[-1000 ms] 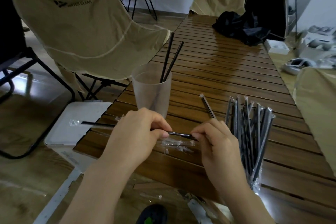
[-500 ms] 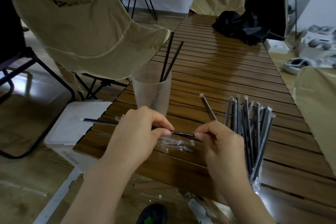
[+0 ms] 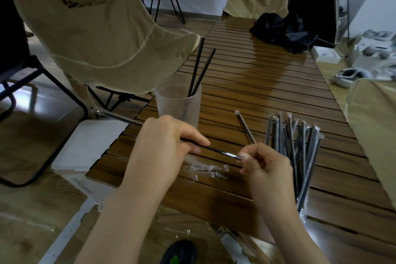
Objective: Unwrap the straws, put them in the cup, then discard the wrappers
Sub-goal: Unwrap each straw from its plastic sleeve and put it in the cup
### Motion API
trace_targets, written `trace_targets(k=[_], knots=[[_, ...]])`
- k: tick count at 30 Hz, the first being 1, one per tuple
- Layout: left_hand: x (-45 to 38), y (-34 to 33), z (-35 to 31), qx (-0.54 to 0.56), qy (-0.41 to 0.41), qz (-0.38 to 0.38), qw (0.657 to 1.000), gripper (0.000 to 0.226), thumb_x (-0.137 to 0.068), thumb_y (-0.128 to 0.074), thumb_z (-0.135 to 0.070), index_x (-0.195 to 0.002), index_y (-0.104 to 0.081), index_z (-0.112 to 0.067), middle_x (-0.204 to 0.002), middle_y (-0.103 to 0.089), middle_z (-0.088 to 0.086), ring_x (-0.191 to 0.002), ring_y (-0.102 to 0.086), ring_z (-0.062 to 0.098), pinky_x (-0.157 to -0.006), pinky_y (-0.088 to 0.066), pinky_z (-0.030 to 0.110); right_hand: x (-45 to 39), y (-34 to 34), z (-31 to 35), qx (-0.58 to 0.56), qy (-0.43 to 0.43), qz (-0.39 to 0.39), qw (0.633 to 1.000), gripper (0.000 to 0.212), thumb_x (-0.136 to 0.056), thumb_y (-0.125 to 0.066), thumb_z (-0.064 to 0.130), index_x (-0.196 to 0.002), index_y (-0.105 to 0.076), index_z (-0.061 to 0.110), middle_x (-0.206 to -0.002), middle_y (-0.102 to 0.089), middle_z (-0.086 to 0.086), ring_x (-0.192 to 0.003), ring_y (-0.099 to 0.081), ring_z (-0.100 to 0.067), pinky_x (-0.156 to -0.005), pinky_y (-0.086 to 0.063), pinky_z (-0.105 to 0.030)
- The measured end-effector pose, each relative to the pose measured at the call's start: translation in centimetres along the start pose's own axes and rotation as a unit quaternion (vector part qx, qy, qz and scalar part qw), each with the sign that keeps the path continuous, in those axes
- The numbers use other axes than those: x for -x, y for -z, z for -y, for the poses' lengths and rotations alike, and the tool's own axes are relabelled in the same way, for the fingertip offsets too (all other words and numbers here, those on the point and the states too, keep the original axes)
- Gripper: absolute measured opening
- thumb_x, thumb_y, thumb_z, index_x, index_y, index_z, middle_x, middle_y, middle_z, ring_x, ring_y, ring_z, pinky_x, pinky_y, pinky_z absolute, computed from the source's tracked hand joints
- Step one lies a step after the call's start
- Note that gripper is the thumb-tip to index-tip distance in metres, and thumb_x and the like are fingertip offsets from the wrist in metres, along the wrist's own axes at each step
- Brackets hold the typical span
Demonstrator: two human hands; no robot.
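Pinching the right tip of the black straw [image 3: 216, 149], the right hand [image 3: 264, 167] has drawn slightly rightward while the left hand [image 3: 165, 146] grips its middle above the bench [image 3: 257, 96], indicating wrapper removal under way; the cup [image 3: 179, 103] stands just beyond.

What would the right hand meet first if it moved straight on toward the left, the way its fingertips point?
Probably the left hand, following the straw that the right hand pinches; depth is uncertain.

The desk [image 3: 267, 96] is glossy slatted wood, the cup [image 3: 177, 107] frosted matt plastic, the wrappers [image 3: 205, 167] clear shiny film, the chair [image 3: 102, 38] matt beige cloth.
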State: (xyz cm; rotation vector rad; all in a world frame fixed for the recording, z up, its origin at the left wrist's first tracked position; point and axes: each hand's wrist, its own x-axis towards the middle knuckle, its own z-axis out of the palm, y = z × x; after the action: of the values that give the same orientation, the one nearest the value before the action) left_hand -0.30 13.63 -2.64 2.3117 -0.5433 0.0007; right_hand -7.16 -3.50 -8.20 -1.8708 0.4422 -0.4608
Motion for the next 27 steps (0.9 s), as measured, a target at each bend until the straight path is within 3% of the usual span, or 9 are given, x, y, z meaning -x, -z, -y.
trace_targets(k=[2,6,10,15,20,23,27], knots=[[0.0,0.2,-0.1,-0.001,0.002,-0.002,1.000,0.021,-0.082,-0.073,-0.013,-0.075,-0.077,-0.033,-0.073,-0.072,-0.018,-0.075,-0.066,-0.003,-0.072,-0.053,0.017,-0.1,0.2,-0.1,0.012,0.014,-0.007,1.000,0.021,-0.088,-0.063,0.012,-0.072,-0.067,0.025,-0.063,-0.064,0.000,-0.055,-0.053,-0.025,-0.051,-0.044,-0.027],[-0.4,0.3,-0.2,-0.110,0.019,0.036,0.993,0.016,-0.084,-0.071,-0.027,-0.097,-0.074,-0.037,-0.101,-0.072,-0.017,-0.098,-0.063,-0.002,-0.089,-0.043,0.012,-0.1,0.0,0.0,0.091,0.050,0.003,0.995,0.016,-0.085,-0.068,0.014,-0.076,-0.069,0.027,-0.068,-0.065,0.011,-0.067,-0.059,-0.001,-0.058,-0.049,-0.019],[-0.1,0.7,0.4,-0.136,0.017,0.027,0.990,0.017,-0.084,-0.071,-0.029,-0.099,-0.074,-0.038,-0.102,-0.071,-0.018,-0.087,-0.057,-0.008,-0.071,-0.035,0.001,0.0,-0.3,-0.6,0.136,0.041,0.019,0.990,0.011,-0.081,-0.073,0.017,-0.084,-0.066,0.026,-0.075,-0.064,0.014,-0.075,-0.059,0.005,-0.067,-0.045,-0.005],[0.1,0.3,0.7,-0.117,0.037,0.038,0.992,0.018,-0.083,-0.071,-0.028,-0.098,-0.073,-0.039,-0.100,-0.071,-0.018,-0.090,-0.061,-0.004,-0.087,-0.049,0.018,0.0,-0.6,-0.7,0.145,0.027,0.023,0.989,0.016,-0.078,-0.075,0.021,-0.086,-0.062,0.026,-0.081,-0.064,0.014,-0.075,-0.060,0.004,-0.064,-0.047,-0.005],[0.1,0.0,0.7,-0.120,0.045,0.061,0.990,0.019,-0.085,-0.069,-0.029,-0.101,-0.072,-0.039,-0.103,-0.070,-0.019,-0.091,-0.060,-0.005,-0.086,-0.046,0.016,-0.1,-0.6,-0.9,0.146,0.060,0.018,0.987,0.015,-0.078,-0.075,0.017,-0.079,-0.064,0.028,-0.090,-0.062,0.020,-0.082,-0.062,0.000,-0.072,-0.053,-0.019],[0.2,0.1,0.7,-0.118,0.045,0.059,0.990,0.019,-0.086,-0.068,-0.029,-0.102,-0.071,-0.039,-0.103,-0.070,-0.018,-0.089,-0.059,-0.006,-0.085,-0.045,0.015,-0.2,-0.4,-0.8,0.145,0.100,0.017,0.984,0.013,-0.084,-0.068,0.018,-0.085,-0.069,0.031,-0.091,-0.064,0.022,-0.086,-0.061,0.003,-0.076,-0.051,-0.019],[0.1,0.1,0.5,-0.139,0.053,0.078,0.986,0.019,-0.089,-0.064,-0.032,-0.105,-0.070,-0.041,-0.104,-0.069,-0.018,-0.093,-0.060,-0.003,-0.090,-0.047,0.019,-0.1,-0.4,0.0,0.108,0.094,0.081,0.986,0.015,-0.085,-0.066,0.026,-0.098,-0.069,0.033,-0.086,-0.065,0.018,-0.083,-0.060,0.005,-0.070,-0.051,-0.015]])
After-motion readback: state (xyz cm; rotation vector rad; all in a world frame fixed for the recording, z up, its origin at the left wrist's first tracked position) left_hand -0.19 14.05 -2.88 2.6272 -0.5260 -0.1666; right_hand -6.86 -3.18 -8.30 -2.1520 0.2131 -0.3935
